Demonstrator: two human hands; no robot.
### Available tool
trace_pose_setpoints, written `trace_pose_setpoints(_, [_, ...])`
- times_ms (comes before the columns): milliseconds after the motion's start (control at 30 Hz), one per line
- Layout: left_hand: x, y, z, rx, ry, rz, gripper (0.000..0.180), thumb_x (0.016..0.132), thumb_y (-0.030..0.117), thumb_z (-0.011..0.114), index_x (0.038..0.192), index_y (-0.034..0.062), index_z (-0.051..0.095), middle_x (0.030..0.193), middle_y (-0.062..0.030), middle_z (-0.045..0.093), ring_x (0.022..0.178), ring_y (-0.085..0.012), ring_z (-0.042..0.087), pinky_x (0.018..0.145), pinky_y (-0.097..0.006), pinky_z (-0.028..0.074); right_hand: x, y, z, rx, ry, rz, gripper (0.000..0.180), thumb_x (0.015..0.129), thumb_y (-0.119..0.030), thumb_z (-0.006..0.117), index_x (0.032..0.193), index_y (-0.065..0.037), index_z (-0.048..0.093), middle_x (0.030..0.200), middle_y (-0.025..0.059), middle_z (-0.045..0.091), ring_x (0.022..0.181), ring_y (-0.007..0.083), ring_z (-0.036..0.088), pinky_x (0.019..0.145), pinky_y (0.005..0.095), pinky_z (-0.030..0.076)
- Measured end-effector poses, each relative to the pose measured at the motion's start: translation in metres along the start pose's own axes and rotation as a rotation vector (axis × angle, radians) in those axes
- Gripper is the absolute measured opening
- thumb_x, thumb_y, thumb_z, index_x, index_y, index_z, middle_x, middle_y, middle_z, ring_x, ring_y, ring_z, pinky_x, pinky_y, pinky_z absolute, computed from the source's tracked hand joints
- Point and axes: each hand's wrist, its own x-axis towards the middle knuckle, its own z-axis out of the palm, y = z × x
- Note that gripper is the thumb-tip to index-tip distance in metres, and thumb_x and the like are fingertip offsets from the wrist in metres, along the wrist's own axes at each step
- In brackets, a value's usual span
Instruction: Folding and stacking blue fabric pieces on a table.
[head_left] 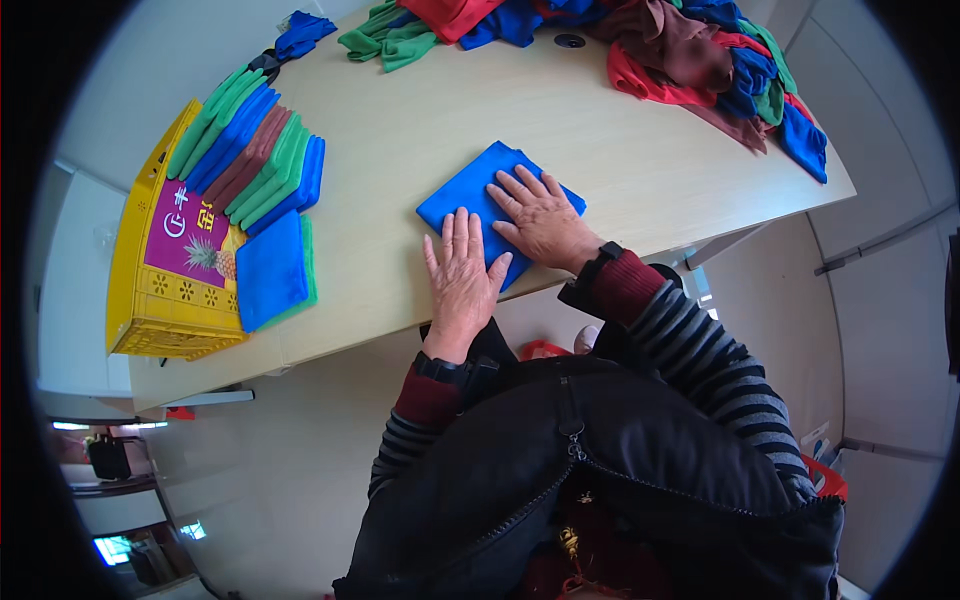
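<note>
We press both palms flat on a folded blue cloth rectangle (pixel 487 203) near the front edge of the pale wooden table (pixel 420 120). Our left hand (pixel 462 275) and right hand (pixel 540 217) lie open, fingers spread, gripping nothing. The cloth's long axis runs diagonally, from far-left to near-right.

Both hands lie flat, fingers spread: left hand (pixel 462 275) beside right hand (pixel 541 218), palms down

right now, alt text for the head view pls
Both hands, left hand and right hand, press flat on a folded blue cloth on a pale table. Folded cloths overlap a yellow crate at left; unfolded ones are heaped at the far edge.
</note>
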Motion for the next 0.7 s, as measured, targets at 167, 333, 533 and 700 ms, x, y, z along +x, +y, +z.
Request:
trace_pose_setpoints(167, [-0.001, -0.003, -0.008, 0.076, -0.001, -0.038, 0.073, 0.102, 0.05, 0.049, 0.152, -0.0026, 0.037, 0.162, -0.019, 0.032, 0.151, -0.0337, 0.026, 0.123, -0.058, 0.014, -0.001, 0.003, 0.009, 0.013, 0.032, -0.01, 0.062, 0.103, -0.049, 0.043, 0.153, -0.011, 0.043, 0.162, 0.0124, 0.036, 0.153, 0.0332, 0.025, 0.125, 0.0514, 0.015])
trace_pose_setpoints(333, [0.029, -0.008, -0.018, 0.133, -0.021, -0.08, 0.073, 0.102, 0.05, 0.049, 0.151, -0.0033, 0.038, 0.16, -0.02, 0.034, 0.151, -0.0343, 0.028, 0.123, -0.057, 0.014, 0.0, 0.003, 0.008, 0.029, 0.038, -0.011, 0.061, 0.104, -0.047, 0.041, 0.153, -0.011, 0.043, 0.161, 0.0126, 0.036, 0.152, 0.0333, 0.026, 0.125, 0.0514, 0.015])
trace_pose_setpoints(533, [0.053, -0.01, 0.01, -0.081, 0.012, 0.056, 0.076, 0.103, 0.055, 0.044, 0.153, -0.002, 0.036, 0.161, -0.0207, 0.032, 0.151, -0.0353, 0.026, 0.123, -0.056, 0.014, -0.002, 0.003, 0.011, 0.018, 0.04, 0.007, 0.061, 0.105, -0.045, 0.038, 0.155, -0.01, 0.04, 0.162, 0.0131, 0.036, 0.152, 0.0323, 0.026, 0.125, 0.0508, 0.015])
trace_pose_setpoints(700, [0.054, -0.016, 0.018, -0.051, 0.011, 0.072, 0.075, 0.105, 0.058, 0.034, 0.156, 0.0022, 0.034, 0.162, -0.0183, 0.031, 0.151, -0.034, 0.026, 0.123, -0.054, 0.015, 0.0, 0.003, 0.01, 0.002, 0.023, 0.013, 0.063, 0.105, -0.047, 0.038, 0.156, -0.01, 0.038, 0.162, 0.013, 0.035, 0.153, 0.0313, 0.025, 0.125, 0.0503, 0.015])
